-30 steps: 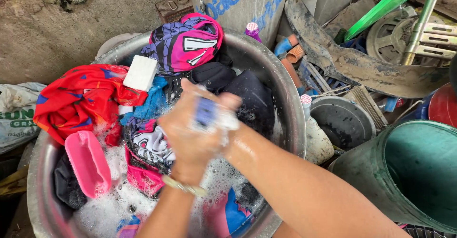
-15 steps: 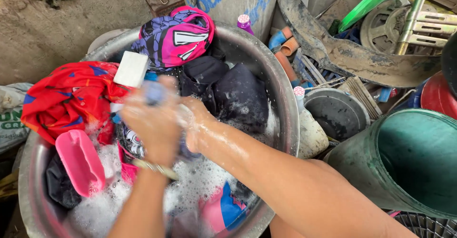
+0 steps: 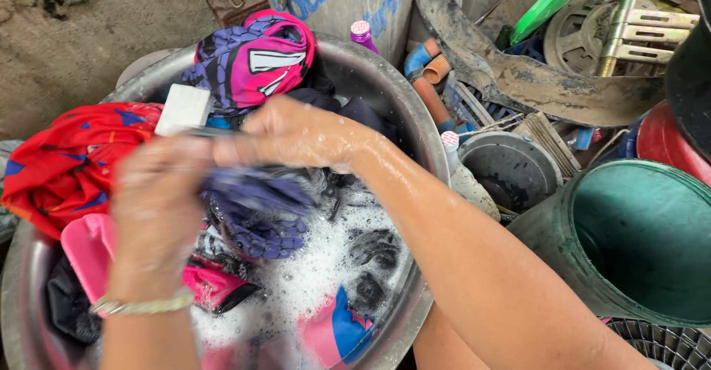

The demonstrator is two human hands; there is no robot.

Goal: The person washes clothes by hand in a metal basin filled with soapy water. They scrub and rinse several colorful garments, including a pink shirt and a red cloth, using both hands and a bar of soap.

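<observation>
Right over the big metal basin, both hands are busy with one wet purple cloth. The left hand, soapy and blurred, is clenched on the near end of that cloth, above the basin's left half; a thin bracelet sits on its wrist. The right hand reaches in from the basin's right rim, its fingers curled and gripping the upper edge of the same cloth, so the fabric bunches between the two hands just above the suds. White foam covers the water in the near part of the basin, with dark garments poking through it and a pink and blue piece lying against the near rim. A red cloth with blue marks hangs over the basin's left rim, and a pink plastic scoop lies just below it inside the basin. A white bar of soap rests on the clothes beside the red cloth, close to the left hand. At the far rim of the basin a pink and purple garment is heaped on top of dark clothes. Beyond the far rim stands a small bottle with a pink cap. To the right of the basin stands a grey bucket, and farther right a large green tub. Behind those lies a heap of muddy scrap and pipes.
</observation>
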